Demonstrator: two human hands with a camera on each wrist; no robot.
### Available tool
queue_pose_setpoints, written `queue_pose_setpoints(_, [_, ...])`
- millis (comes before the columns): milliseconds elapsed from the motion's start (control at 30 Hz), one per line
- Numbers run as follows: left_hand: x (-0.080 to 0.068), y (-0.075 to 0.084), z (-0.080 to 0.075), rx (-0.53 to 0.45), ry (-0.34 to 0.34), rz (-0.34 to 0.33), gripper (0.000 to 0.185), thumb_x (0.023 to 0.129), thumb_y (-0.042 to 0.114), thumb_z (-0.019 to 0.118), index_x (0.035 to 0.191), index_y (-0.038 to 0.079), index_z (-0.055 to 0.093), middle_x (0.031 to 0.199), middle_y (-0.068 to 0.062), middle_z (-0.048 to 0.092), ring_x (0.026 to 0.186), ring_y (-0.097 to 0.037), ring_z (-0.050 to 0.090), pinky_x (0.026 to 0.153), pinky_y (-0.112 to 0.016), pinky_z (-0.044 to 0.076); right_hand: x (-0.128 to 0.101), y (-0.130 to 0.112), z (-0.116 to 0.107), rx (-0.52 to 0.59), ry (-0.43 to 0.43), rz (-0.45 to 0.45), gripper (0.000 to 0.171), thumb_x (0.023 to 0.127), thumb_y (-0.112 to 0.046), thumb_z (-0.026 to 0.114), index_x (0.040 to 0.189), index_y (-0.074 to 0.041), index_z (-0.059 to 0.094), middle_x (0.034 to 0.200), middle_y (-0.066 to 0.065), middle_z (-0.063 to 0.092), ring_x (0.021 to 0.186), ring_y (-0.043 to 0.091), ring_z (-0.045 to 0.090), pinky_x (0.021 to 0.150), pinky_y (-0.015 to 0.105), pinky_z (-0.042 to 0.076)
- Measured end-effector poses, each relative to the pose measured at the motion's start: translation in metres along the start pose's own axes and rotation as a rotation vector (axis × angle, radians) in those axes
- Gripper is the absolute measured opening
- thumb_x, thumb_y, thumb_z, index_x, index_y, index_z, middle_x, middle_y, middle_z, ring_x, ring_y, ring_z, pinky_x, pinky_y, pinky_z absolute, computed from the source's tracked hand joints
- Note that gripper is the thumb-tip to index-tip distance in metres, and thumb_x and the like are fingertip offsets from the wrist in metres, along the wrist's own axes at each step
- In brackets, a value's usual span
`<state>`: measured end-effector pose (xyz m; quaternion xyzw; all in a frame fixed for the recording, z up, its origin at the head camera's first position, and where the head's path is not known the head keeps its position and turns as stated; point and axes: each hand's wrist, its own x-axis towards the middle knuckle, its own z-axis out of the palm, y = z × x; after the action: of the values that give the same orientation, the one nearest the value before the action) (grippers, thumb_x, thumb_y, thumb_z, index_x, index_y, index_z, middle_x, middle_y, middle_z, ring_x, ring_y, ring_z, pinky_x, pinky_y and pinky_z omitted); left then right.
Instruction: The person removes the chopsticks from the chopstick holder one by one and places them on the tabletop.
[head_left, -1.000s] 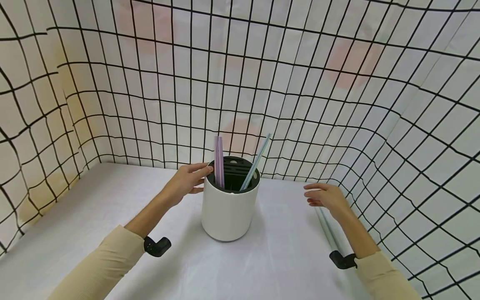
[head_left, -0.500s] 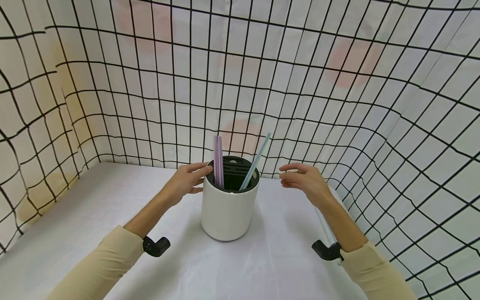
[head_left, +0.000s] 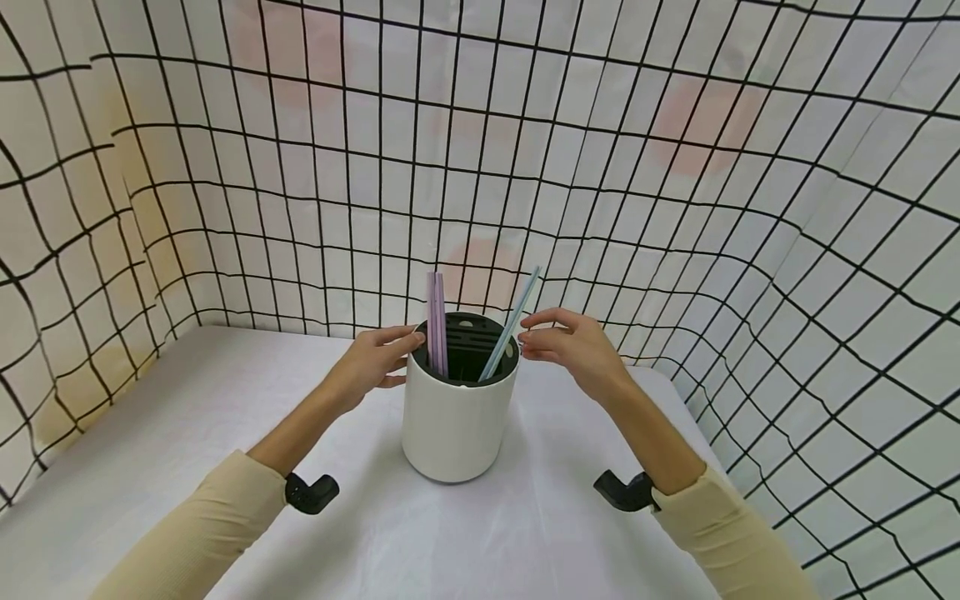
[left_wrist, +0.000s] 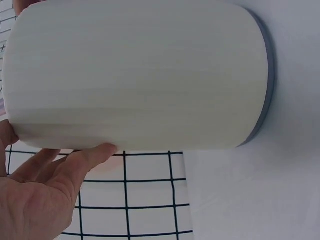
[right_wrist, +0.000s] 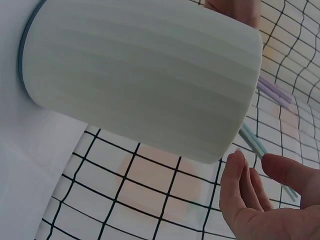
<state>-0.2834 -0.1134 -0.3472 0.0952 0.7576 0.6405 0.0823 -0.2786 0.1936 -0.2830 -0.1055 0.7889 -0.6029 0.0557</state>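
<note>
Blue straw (head_left: 512,322), leaning in white holder (head_left: 457,421) at frame centre on tabletop (head_left: 187,433). Light, thin, probably easily bent; best pinched near upper end. Right hand (head_left: 573,343) open, fingertips just beside it; left hand (head_left: 372,360) open, touching holder's rim.

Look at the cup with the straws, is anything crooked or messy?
Only a little. The blue straw leans sideways in the white cup, while the purple straws stand nearly straight. The cup stands upright, and nothing looks spilled or broken.
</note>
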Motion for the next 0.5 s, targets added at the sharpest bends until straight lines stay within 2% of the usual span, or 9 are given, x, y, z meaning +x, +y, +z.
queue_pose_setpoints(233, [-0.001, 0.002, 0.002, -0.003, 0.001, 0.002, 0.066, 0.102, 0.042, 0.060, 0.154, 0.007, 0.042, 0.151, -0.016, 0.053, 0.135, -0.036, 0.055, 0.101, -0.046, 0.055, 0.005, -0.003, 0.013, 0.037, -0.005, -0.006, 0.030, 0.096, -0.007, 0.068, 0.122, 0.005, 0.061, 0.109, 0.017, 0.073, 0.094, 0.025, 0.074, 0.095, 0.034, 0.061])
queue_pose_setpoints(333, [-0.001, 0.002, 0.002, -0.001, 0.004, 0.002, 0.066, 0.102, 0.042, 0.060, 0.154, 0.006, 0.042, 0.151, -0.016, 0.052, 0.135, -0.036, 0.055, 0.101, -0.047, 0.055, 0.005, -0.002, 0.016, -0.015, -0.009, -0.013, 0.030, 0.097, -0.011, 0.067, 0.122, 0.003, 0.060, 0.107, 0.014, 0.074, 0.098, 0.025, 0.073, 0.102, 0.039, 0.058])
queue_pose_setpoints(500, [-0.001, 0.001, 0.001, -0.002, 0.009, -0.006, 0.066, 0.102, 0.042, 0.060, 0.154, 0.006, 0.042, 0.151, -0.016, 0.052, 0.136, -0.036, 0.054, 0.101, -0.047, 0.055, 0.002, 0.000, 0.019, -0.095, -0.010, -0.008, 0.033, 0.098, -0.019, 0.067, 0.126, -0.003, 0.059, 0.111, 0.012, 0.075, 0.112, 0.031, 0.069, 0.116, 0.053, 0.042])
